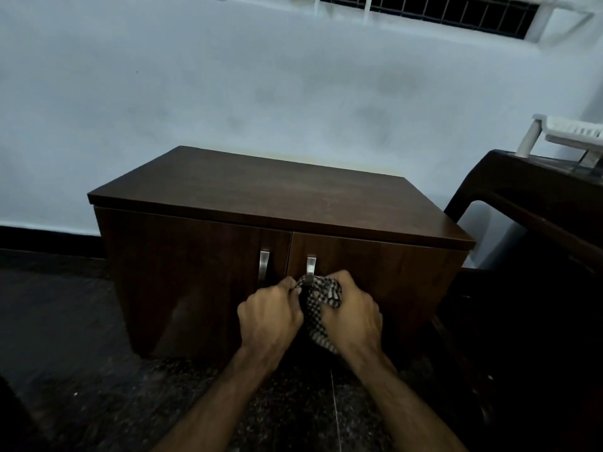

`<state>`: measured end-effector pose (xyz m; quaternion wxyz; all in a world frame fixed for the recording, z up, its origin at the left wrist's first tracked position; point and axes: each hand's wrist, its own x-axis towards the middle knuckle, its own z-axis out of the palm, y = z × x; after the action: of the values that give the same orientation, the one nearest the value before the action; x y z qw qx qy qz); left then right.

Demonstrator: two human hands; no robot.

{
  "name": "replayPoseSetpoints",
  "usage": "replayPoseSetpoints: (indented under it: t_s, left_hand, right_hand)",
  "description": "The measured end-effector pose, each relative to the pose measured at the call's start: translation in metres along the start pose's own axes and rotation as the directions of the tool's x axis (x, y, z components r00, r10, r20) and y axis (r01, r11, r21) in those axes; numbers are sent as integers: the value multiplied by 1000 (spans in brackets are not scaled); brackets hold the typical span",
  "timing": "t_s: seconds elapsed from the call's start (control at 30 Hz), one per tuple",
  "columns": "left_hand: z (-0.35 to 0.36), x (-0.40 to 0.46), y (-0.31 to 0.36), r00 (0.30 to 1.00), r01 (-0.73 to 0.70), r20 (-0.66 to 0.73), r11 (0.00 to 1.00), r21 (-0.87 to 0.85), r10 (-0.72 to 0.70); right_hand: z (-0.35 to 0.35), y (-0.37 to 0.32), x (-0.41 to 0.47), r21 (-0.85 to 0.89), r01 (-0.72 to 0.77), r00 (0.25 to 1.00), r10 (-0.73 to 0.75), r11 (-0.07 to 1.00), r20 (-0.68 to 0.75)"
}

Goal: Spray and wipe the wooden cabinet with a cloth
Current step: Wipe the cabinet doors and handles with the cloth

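A low dark-brown wooden cabinet [261, 197] with two doors and two metal handles stands against the pale wall. A black-and-white checked cloth [318, 308] is bunched in front of the right door's handle [310, 264]. My left hand [270, 316] pinches the cloth's upper left edge. My right hand [350, 313] is closed around its right side. Both hands hover just in front of the doors, below the top panel. No spray bottle is in view.
A dark plastic chair [535, 203] stands right of the cabinet with a white rack [567, 135] on it. The floor [81, 353] is dark speckled stone. A barred window [456, 11] sits high on the wall.
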<state>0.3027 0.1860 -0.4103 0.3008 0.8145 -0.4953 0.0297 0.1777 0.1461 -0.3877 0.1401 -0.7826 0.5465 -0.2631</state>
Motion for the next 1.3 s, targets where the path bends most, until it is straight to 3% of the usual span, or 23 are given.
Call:
replayPoseSetpoints:
  t_s: [0.1,0.23,0.4,0.6,0.73,0.9,1.0,1.17,1.3]
  left_hand:
    - [5,-4,0,998,68,7,996,-59,-68]
    - [1,-3,1,996,86,16,994,-73,-85]
    - [-17,11,5,999,-41,21,997,60,40]
    - [-25,19,10,994,-108,26,985,132,105]
    - [-31,21,12,993,-114,17,988,108,113]
    - [-46,21,5,990,-141,-2,989,43,141]
    - [-54,21,0,989,-141,-57,990,-22,139]
    - [-58,13,-5,990,-136,-53,978,-157,129]
    - [-53,5,-22,971,-48,183,879,-474,152]
  right_hand:
    - [-11,-9,7,-46,72,997,-72,996,4]
    - [-1,0,0,-13,8,1000,-8,1000,24]
    - [16,14,-8,62,-68,998,68,996,1]
    - [7,11,3,42,-7,1000,7,999,0]
    - [4,7,9,101,40,999,-38,994,-29]
    - [3,29,1,125,-93,995,95,988,-10]
    - [-8,29,-2,213,-36,997,49,976,-57]
    - [-29,1,13,527,24,997,16,850,-71]
    - [-39,-5,8,793,-115,991,17,598,131]
